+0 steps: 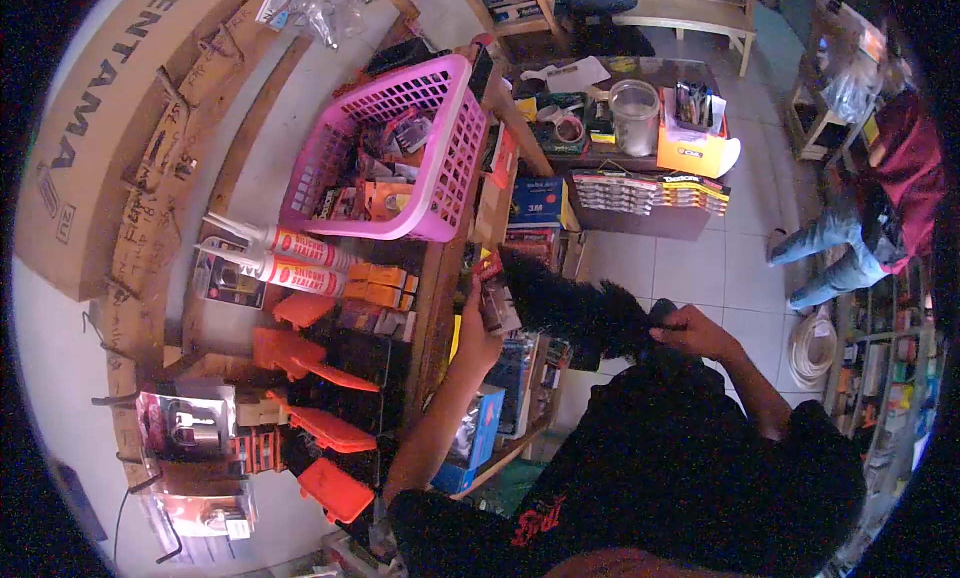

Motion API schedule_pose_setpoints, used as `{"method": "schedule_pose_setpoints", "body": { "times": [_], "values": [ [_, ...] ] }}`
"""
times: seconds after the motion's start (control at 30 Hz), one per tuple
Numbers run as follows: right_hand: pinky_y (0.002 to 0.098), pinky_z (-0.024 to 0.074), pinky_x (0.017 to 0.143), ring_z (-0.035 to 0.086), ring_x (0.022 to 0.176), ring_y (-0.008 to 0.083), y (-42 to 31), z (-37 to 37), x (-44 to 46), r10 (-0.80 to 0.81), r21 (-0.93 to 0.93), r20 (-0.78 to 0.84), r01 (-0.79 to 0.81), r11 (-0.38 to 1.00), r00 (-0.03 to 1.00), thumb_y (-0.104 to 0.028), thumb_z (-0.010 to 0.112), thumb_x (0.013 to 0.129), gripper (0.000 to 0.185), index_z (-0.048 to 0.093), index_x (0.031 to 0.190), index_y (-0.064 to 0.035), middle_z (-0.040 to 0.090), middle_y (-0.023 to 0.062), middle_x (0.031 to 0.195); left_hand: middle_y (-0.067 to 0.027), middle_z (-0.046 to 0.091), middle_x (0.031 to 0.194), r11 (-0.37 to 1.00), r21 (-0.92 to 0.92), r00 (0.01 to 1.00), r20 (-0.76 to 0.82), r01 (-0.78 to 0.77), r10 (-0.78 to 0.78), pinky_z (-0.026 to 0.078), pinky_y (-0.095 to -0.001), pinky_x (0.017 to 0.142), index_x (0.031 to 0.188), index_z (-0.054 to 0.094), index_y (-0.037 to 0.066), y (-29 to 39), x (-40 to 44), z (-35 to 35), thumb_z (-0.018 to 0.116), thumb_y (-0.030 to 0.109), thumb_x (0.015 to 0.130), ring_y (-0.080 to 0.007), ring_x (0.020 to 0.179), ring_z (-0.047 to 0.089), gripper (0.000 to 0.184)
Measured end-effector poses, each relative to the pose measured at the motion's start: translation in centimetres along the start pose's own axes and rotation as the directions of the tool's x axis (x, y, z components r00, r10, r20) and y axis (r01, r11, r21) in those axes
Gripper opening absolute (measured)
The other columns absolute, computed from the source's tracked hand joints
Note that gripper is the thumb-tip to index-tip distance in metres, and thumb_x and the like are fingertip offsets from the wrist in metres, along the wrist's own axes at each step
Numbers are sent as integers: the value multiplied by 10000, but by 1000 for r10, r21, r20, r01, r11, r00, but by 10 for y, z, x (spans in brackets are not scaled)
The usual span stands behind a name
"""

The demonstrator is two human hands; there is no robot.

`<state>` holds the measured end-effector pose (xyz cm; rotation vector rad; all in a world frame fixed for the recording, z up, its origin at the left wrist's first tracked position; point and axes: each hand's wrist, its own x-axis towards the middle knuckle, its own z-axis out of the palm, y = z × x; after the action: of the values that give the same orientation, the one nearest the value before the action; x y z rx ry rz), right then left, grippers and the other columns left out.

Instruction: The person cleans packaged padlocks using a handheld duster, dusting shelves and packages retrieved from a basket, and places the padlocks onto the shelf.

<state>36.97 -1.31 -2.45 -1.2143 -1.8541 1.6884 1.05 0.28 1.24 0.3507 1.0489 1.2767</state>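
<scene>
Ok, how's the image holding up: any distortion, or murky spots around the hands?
Head view: strong fisheye bowing, plain in the ZENTAMA carton, with black corners; head view: dim light, so the black duster in the right hand partly merges with the black T-shirt; head view: silicone sealant tubes have readable labels.

Black T-shirt, short sleeves, dark cloth, loose fit. Red print on front, slanted lettering, too blurred to read. Left sleeve and right sleeve plain black. Left forearm, right forearm, left hand, right hand all bare.
</scene>
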Motion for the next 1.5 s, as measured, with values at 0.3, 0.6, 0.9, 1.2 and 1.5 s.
{"method": "schedule_pose_setpoints", "body": {
  "times": [0.3, 0.6, 0.9, 1.2, 1.5],
  "values": [
    [404, 445, 635, 516, 623, 270, -20, -11, -10, 16, -219, 35, -8, 976, 999, -401, 579, 878, 453, 604, 686, 9, 515, 152, 619, -24, 610, 1039, 925, 271, 964, -59, 265, -259, 459, -454, 766, 1124, 542, 187, -12, 11, -16, 324, 762, 812, -193, 953, 599, 690],
    [353, 379, 496, 438, 500, 129, -17, 10, -16, -139, -203, -48, 127, 971, 989, -367, 577, 893, 453, 578, 682, 34, 461, 53, 527, -26, 528, 1267, 973, 172, 987, 15, 153, -158, 404, -497, 930, 1311, 411, 208, -18, 1, -15, 272, 770, 809, -249, 1124, 536, 766],
    [292, 374, 408, 438, 427, 103, -17, -28, -31, 206, 285, -49, -184, 941, 977, -383, 527, 922, 409, 590, 742, -21, 505, 10, 548, -108, 620, 1034, 887, -267, 802, 572, 377, -169, 503, -477, 736, 1162, 541, 154, 2, -14, 1, 345, 851, 704, -316, 847, 611, 857],
    [279, 290, 440, 344, 483, 64, 13, 12, -12, -65, -15, -81, 64, 998, 995, -297, 580, 908, 411, 497, 591, -49, 420, -10, 515, -128, 577, 1182, 929, -318, 954, 284, 191, -99, 400, -521, 981, 1212, 533, 156, -8, -16, 17, 369, 741, 799, -336, 1086, 556, 735],
    [292, 307, 468, 372, 511, 79, 29, 9, -10, 5, -14, -72, -6, 1000, 997, -292, 618, 883, 391, 522, 615, -24, 420, -6, 526, -96, 527, 1290, 983, -155, 961, 269, 103, -59, 380, -501, 1007, 1297, 486, 175, -9, -15, 8, 326, 694, 840, -306, 1201, 490, 710]
  ]
}}
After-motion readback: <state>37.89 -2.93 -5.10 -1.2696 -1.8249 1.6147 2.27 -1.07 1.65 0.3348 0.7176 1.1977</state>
